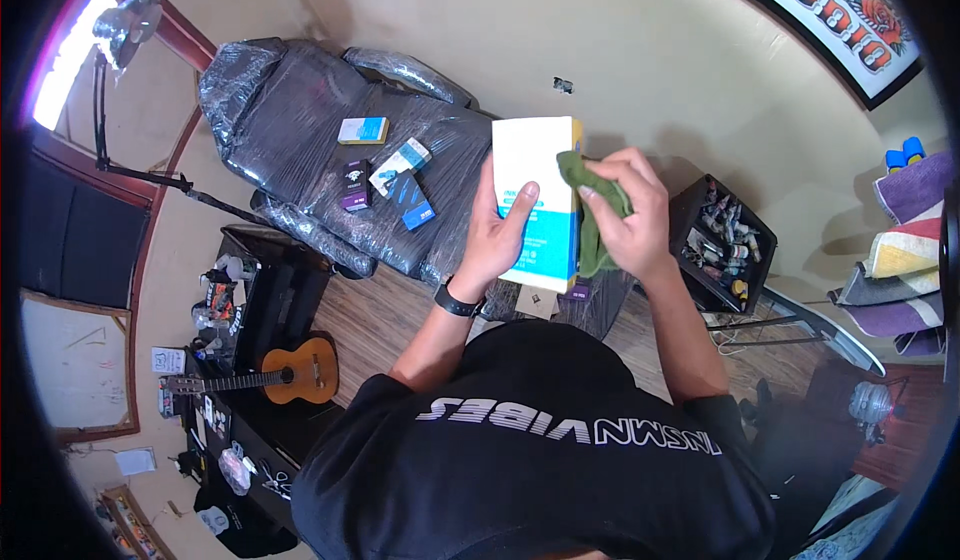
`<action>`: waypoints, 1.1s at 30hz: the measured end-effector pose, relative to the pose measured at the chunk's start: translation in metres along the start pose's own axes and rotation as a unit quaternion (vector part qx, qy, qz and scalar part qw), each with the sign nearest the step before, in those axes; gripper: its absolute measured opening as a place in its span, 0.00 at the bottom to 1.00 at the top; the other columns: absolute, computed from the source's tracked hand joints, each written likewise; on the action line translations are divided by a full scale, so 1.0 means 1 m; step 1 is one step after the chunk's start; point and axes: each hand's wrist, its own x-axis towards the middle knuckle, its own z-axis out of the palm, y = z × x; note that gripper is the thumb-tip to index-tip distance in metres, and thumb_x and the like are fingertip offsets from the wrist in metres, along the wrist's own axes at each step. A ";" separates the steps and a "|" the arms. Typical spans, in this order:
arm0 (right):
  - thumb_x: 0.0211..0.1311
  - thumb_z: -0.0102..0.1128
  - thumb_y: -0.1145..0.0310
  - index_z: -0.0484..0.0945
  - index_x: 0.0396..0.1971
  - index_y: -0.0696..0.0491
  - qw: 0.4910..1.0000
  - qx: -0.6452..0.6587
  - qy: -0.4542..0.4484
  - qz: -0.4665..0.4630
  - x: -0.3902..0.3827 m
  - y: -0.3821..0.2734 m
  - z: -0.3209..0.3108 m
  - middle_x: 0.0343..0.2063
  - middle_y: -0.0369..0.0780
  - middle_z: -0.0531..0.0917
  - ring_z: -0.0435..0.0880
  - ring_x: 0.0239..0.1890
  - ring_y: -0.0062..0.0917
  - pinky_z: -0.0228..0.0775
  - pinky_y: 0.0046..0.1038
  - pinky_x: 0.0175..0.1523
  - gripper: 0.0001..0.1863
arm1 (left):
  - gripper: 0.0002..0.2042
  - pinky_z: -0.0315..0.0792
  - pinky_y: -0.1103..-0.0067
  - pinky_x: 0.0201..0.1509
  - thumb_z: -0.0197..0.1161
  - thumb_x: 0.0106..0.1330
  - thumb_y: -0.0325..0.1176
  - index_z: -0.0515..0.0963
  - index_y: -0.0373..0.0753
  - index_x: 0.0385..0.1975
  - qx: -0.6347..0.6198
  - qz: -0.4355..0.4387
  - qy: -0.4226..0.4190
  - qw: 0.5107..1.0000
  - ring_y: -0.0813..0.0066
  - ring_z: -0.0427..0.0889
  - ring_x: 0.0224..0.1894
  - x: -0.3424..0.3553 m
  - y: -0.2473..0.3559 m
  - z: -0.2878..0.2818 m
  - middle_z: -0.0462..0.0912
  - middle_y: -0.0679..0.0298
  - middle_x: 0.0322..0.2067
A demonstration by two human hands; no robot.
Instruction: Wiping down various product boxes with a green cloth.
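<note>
My left hand (500, 224) grips a white and blue cardboard box (545, 150) with yellow edges, its thumb lying across the front face. The box is held upright before my chest. In my right hand (636, 215) a green cloth (598, 250) is pinched, and it rests against the right side of the box. Part of the cloth hangs down along that side. Beyond my hands, several smaller boxes lie on the plastic-wrapped reclining chair: a white and blue one (363, 131), a black and purple one (355, 186) and a blue one (408, 200) among them.
The wrapped chair (300, 100) stands against the wall. At right is a black hexagonal tray (755, 278) of small bottles, with towels (900, 250) hanging farther right. A guitar (300, 370) leans by the dark desk at left, below a lamp arm (150, 175).
</note>
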 end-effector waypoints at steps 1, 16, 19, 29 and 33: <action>0.53 0.69 0.80 0.83 0.41 0.58 0.999 0.022 -0.022 0.023 -0.005 -0.004 0.002 0.36 0.42 0.79 0.83 0.35 0.32 0.73 0.29 0.40 0.13 | 0.31 0.71 0.72 0.64 0.60 0.74 0.33 0.56 0.33 0.72 0.000 -0.001 0.000 1.000 0.69 0.76 0.61 0.001 0.005 0.001 0.76 0.54 0.60; 0.51 0.67 0.77 0.85 0.41 0.55 0.992 -0.125 -0.025 -0.012 0.034 -0.001 0.008 0.35 0.41 0.79 0.83 0.36 0.35 0.76 0.34 0.42 0.14 | 0.41 0.76 0.63 0.54 0.66 0.64 0.29 0.50 0.28 0.74 0.325 0.129 0.019 0.937 0.43 0.80 0.50 0.011 0.027 0.027 0.77 0.38 0.50; 0.52 0.67 0.77 0.85 0.42 0.55 0.990 -0.142 -0.019 -0.014 0.023 -0.014 0.012 0.34 0.41 0.78 0.83 0.35 0.35 0.77 0.34 0.42 0.15 | 0.40 0.76 0.62 0.53 0.67 0.65 0.30 0.51 0.28 0.74 0.316 0.173 0.039 0.932 0.43 0.81 0.50 0.007 0.024 0.028 0.78 0.38 0.49; 0.67 0.62 0.71 0.82 0.45 0.57 0.967 0.026 0.080 0.241 -0.007 0.068 0.012 0.42 0.38 0.83 0.83 0.42 0.23 0.75 0.27 0.47 0.10 | 0.34 0.71 0.68 0.62 0.65 0.70 0.36 0.58 0.30 0.71 0.163 0.061 -0.006 0.985 0.61 0.79 0.59 0.008 -0.028 0.017 0.78 0.48 0.57; 0.72 0.59 0.70 0.77 0.51 0.57 0.856 0.377 0.122 0.332 -0.033 0.073 0.039 0.42 0.34 0.83 0.81 0.43 0.18 0.72 0.22 0.50 0.12 | 0.30 0.65 0.75 0.66 0.60 0.74 0.46 0.63 0.32 0.67 -0.141 -0.137 -0.021 0.980 0.73 0.71 0.61 0.007 -0.064 0.028 0.75 0.56 0.59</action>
